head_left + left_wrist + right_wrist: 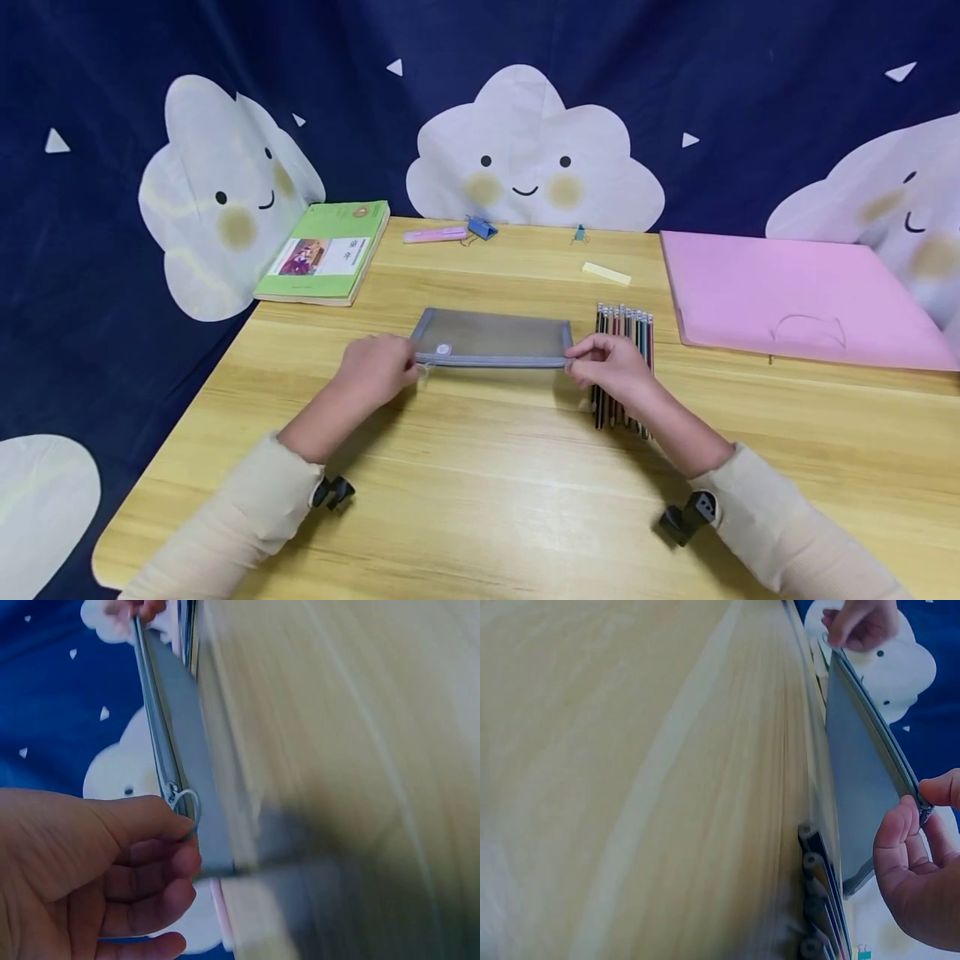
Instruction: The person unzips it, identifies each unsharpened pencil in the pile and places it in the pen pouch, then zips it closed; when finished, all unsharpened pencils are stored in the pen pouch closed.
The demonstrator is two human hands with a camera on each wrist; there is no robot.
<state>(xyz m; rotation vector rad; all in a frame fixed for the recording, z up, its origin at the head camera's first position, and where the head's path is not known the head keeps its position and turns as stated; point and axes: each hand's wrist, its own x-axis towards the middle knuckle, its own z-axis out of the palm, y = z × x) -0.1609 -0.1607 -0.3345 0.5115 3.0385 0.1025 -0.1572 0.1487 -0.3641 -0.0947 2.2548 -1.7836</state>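
A grey translucent zip pouch (491, 335) is held between the two hands, its zipped edge towards the person in the head view. At its left end the left hand (378, 367) pinches the corner by the zipper; the left wrist view shows thumb and forefinger at a looped zipper pull (196, 806). My right hand (613, 367) pinches the opposite corner between thumb and fingers, also seen in the right wrist view. Beneath that hand lies a row of several pencils (619, 320) on the table, partly hidden by it. The pouch looks shut and flat.
A green book (315, 275) lies at the back left. Along the back edge are a pink pen-like item (435, 236), a blue binder clip (482, 228), a smaller teal clip (580, 234) and a pale yellow strip (607, 272). A pink folder (787, 292) covers the right side.
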